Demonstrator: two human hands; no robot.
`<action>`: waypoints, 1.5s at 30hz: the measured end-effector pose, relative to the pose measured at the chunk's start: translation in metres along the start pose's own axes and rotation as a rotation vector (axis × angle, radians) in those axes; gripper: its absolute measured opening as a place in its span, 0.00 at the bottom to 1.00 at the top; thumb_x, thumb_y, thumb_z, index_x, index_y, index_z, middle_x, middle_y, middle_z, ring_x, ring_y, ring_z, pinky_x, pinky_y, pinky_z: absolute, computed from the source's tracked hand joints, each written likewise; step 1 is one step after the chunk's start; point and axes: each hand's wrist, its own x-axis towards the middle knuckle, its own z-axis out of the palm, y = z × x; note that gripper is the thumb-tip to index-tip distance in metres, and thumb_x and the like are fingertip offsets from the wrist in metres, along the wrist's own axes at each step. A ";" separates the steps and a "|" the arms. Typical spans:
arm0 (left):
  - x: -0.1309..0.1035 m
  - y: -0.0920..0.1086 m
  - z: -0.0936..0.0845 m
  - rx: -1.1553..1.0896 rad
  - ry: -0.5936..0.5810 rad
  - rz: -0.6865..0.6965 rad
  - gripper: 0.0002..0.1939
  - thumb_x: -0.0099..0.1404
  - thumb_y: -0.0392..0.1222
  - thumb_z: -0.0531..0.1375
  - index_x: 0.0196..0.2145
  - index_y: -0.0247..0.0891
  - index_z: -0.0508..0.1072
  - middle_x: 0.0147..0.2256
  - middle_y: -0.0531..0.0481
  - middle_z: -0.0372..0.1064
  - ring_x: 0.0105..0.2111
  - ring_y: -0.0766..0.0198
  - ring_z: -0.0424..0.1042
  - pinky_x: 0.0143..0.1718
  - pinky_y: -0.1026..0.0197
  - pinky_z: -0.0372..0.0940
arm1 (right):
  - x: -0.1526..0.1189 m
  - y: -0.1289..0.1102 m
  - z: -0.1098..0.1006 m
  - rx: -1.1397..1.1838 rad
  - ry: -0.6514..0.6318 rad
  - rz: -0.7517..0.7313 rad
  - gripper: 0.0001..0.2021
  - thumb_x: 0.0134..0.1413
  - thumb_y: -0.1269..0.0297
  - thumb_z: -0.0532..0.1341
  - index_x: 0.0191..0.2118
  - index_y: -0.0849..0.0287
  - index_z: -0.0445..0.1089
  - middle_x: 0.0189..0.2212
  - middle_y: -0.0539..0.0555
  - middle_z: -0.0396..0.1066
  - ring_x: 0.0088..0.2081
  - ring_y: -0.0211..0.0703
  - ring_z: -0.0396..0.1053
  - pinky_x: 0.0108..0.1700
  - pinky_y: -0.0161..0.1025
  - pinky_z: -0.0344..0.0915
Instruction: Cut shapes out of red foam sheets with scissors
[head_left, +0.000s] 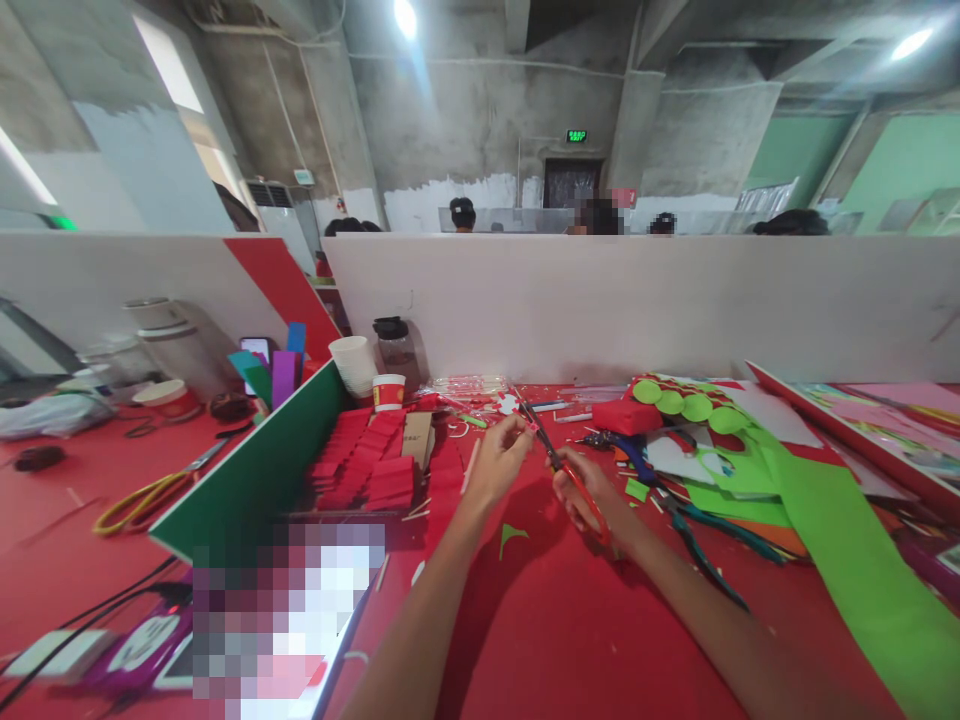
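Note:
My right hand [585,492] is wrapped round the orange-red handles of a pair of scissors [585,496], whose dark blades point up and to the left. Just left of the blades, my left hand [501,458] pinches a small red and white piece [510,404], which lies against the blade tips. How far the blades are apart is too small to tell. On the red table [555,640], below the hands, lies a small green scrap [514,539].
Stacks of red strips [364,455], a paper cup [388,392] and a lidded bottle [395,350] stand left. At right are pliers [701,550], green discs [697,407] and a long green sheet [847,560]. A bright pixelated screen [322,600] lies lower left. Heads show behind the white partition [600,300].

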 end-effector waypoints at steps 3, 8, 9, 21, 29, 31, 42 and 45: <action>0.000 0.002 0.000 -0.008 -0.008 -0.003 0.10 0.65 0.45 0.58 0.28 0.40 0.65 0.24 0.56 0.63 0.26 0.67 0.65 0.29 0.65 0.59 | -0.001 -0.001 0.000 -0.007 0.007 -0.006 0.24 0.56 0.37 0.61 0.44 0.53 0.64 0.21 0.40 0.61 0.12 0.29 0.54 0.12 0.26 0.54; 0.000 0.000 -0.001 0.000 -0.011 0.006 0.13 0.67 0.48 0.57 0.28 0.39 0.66 0.24 0.56 0.63 0.25 0.67 0.64 0.30 0.65 0.60 | -0.002 -0.003 0.000 -0.031 0.001 0.009 0.24 0.57 0.37 0.60 0.43 0.53 0.64 0.21 0.40 0.61 0.12 0.29 0.54 0.12 0.26 0.53; 0.000 -0.001 -0.001 0.000 -0.010 0.006 0.14 0.68 0.49 0.57 0.28 0.39 0.66 0.24 0.56 0.64 0.25 0.66 0.64 0.30 0.64 0.60 | -0.002 -0.004 0.000 -0.028 -0.003 0.007 0.24 0.57 0.37 0.60 0.43 0.53 0.64 0.21 0.41 0.61 0.12 0.28 0.54 0.12 0.26 0.53; 0.000 0.004 0.000 0.009 -0.046 0.011 0.14 0.67 0.47 0.56 0.26 0.39 0.64 0.23 0.57 0.61 0.25 0.67 0.62 0.29 0.64 0.58 | 0.001 0.004 -0.001 0.028 0.000 0.027 0.24 0.54 0.38 0.63 0.44 0.52 0.63 0.21 0.40 0.61 0.12 0.28 0.54 0.12 0.25 0.53; 0.000 0.006 0.000 0.018 -0.070 0.006 0.14 0.66 0.47 0.56 0.25 0.39 0.64 0.23 0.56 0.64 0.26 0.66 0.64 0.30 0.64 0.58 | 0.002 0.006 -0.002 0.043 -0.009 0.023 0.24 0.53 0.37 0.63 0.43 0.51 0.64 0.22 0.41 0.61 0.12 0.30 0.56 0.11 0.26 0.53; 0.000 0.006 0.000 0.018 -0.069 0.003 0.14 0.66 0.47 0.56 0.25 0.39 0.64 0.23 0.56 0.64 0.25 0.66 0.64 0.30 0.64 0.58 | 0.000 0.003 -0.002 0.024 -0.013 0.005 0.22 0.54 0.39 0.64 0.43 0.51 0.64 0.23 0.41 0.62 0.13 0.29 0.56 0.12 0.26 0.53; -0.001 0.008 -0.001 0.026 -0.068 -0.014 0.14 0.66 0.47 0.56 0.25 0.39 0.64 0.22 0.56 0.63 0.25 0.66 0.64 0.31 0.63 0.58 | -0.004 -0.006 0.000 -0.004 -0.009 -0.031 0.21 0.55 0.42 0.65 0.43 0.53 0.65 0.23 0.41 0.62 0.12 0.28 0.57 0.12 0.26 0.54; -0.001 0.010 -0.001 0.024 -0.069 -0.018 0.14 0.65 0.47 0.55 0.25 0.39 0.64 0.22 0.56 0.64 0.25 0.66 0.64 0.31 0.63 0.59 | -0.005 -0.009 0.001 -0.026 -0.006 -0.038 0.20 0.56 0.42 0.64 0.42 0.53 0.65 0.23 0.41 0.61 0.12 0.27 0.55 0.12 0.26 0.54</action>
